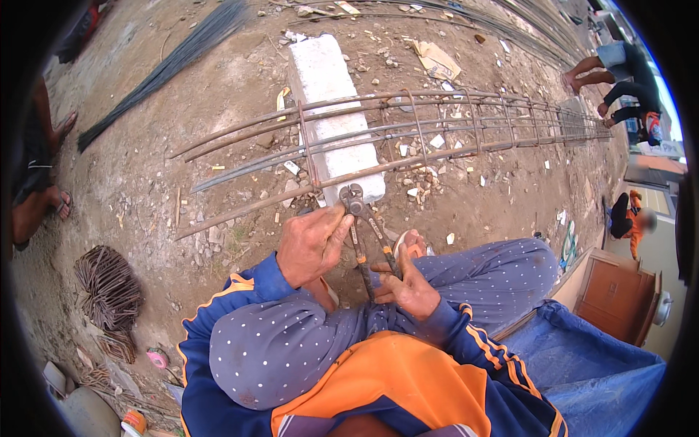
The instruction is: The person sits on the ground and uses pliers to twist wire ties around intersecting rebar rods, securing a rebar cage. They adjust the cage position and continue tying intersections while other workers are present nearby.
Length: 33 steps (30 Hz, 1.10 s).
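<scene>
My right hand (409, 290) is wrapped around the long handles of a pair of pincers (357, 204). The handles are slightly spread, and the dark jaws point up at the nearest bar of a rebar cage (247, 212). Close beside the jaws, my left hand (313, 244) is closed in a pinch; whatever lies between its fingertips is too small or hidden to make out. The cage's near end rests across a pale concrete block (320, 69), with loose bar ends sticking out to the left. A rusty stirrup (306, 142) loops around the bars above my left hand.
A dark bundle of thin wire (171, 76) lies at upper left, and a pile of short rusty rods (108, 288) at lower left. Rubble dots the dirt. A blue tarp (582, 364) and brown cabinet (615, 295) are at right. Another person (633, 84) bends near the cage's far end.
</scene>
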Motion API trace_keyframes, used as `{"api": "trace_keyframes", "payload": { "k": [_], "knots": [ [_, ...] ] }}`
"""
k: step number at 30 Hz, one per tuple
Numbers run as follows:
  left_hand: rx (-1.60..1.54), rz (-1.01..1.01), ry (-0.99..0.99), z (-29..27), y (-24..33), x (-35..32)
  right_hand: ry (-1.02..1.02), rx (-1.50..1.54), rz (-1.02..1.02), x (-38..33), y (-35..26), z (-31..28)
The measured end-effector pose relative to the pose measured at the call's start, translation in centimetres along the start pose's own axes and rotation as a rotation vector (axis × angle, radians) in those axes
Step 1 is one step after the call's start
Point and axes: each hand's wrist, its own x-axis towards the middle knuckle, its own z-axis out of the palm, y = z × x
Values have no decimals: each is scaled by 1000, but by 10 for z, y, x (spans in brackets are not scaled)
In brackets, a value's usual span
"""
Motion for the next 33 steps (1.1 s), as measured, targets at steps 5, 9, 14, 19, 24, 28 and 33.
{"api": "trace_keyframes", "payload": {
  "k": [5,9,14,19,24,28,33],
  "knots": [
    [-26,128,-150,8,-1,6,46,-653,-337,32,31,-26],
    [99,176,-334,8,0,20,-247,-135,-265,32,28,-21],
    [208,202,-336,-8,21,49,-553,268,-93,20,20,-34],
    [-115,-33,-719,-4,24,63,-524,577,-137,25,13,-33],
    [-105,65,-817,-3,13,81,-433,711,-123,26,13,-35],
    [-71,116,-938,-19,12,103,-324,957,-229,23,11,-37],
    [-150,-33,-589,4,7,64,-338,1057,-206,32,13,-54]
  ]
}}
